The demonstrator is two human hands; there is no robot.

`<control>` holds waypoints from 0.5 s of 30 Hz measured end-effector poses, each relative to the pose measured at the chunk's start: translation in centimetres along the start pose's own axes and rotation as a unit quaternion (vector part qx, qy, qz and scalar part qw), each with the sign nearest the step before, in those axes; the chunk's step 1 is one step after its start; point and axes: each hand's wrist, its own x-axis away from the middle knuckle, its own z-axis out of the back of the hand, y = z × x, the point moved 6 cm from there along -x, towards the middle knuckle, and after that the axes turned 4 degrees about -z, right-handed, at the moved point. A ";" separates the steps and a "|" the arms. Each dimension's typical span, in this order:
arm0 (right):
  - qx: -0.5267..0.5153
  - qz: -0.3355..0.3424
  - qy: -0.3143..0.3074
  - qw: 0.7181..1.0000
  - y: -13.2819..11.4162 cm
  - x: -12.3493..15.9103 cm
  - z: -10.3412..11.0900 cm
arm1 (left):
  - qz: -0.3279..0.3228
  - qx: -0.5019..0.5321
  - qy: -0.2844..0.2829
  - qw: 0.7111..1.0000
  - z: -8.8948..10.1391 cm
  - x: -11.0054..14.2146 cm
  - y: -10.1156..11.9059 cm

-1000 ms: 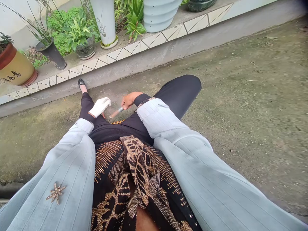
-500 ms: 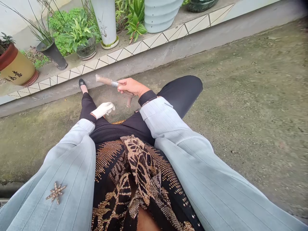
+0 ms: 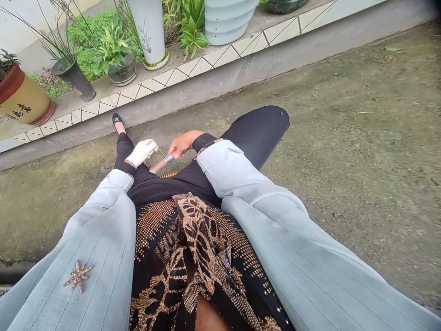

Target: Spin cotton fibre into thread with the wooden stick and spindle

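Weathered concrete ground (image 3: 347, 151), mottled with green-grey stains, spread around the person, and a raised ledge faced with patterned tiles (image 3: 193, 76) ran behind. On that ledge stood a tall white planter (image 3: 149, 27) painted with a thin plant design, a ribbed pale blue planter (image 3: 227, 23), a dark grey pot (image 3: 74, 80) leaning at a tilt, and a yellow ceramic pot (image 3: 22, 96) with black calligraphy and a red rim. Leafy green plants (image 3: 110, 46) grew among them.

The left hand (image 3: 143, 153), in a white glove, was raised with its fingers bunched together above the black trousers (image 3: 257, 133). The bare right hand (image 3: 182, 144) was curled shut around the silver ferrule (image 3: 168, 158) of a slim tan-brown rod (image 3: 159, 165), which slanted down and across, its far end just below the gloved hand. A thin strand (image 3: 161, 152) ran between the ferrule and the glove's fingertips; whether the left hand was pinching it could not be told. Both hands were close together over a gold-beaded black top (image 3: 193, 239), framed by pale striped sleeves (image 3: 103, 230), one bearing a star brooch (image 3: 78, 277). Farther off, a black shoe (image 3: 117, 120) lay near the foot of the ledge.
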 end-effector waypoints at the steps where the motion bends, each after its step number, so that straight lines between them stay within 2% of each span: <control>1: -0.023 0.027 -0.011 0.999 -0.3 0.2 0.0 | 0.003 0.001 0.007 1.000 0.2 0.0 -0.1; 4: -0.091 0.096 -0.030 0.991 -0.9 1.1 0.5 | 0.007 0.001 0.023 1.000 0.5 -0.3 -0.9; 6: -0.127 0.129 -0.013 0.983 -1.1 2.0 1.2 | 0.009 -0.004 0.024 1.000 0.4 -0.7 -1.6; 10: -0.200 0.187 0.120 0.954 -1.3 3.9 3.4 | -0.018 0.023 -0.019 0.999 -0.5 -0.8 -2.2; 13: -0.302 0.220 0.238 0.896 -1.5 4.9 4.8 | -0.058 0.041 -0.060 0.996 -1.5 -0.3 -1.6; 15: -0.354 0.207 0.302 0.861 -1.3 5.0 5.2 | -0.064 0.027 -0.085 0.994 -2.3 0.0 -1.3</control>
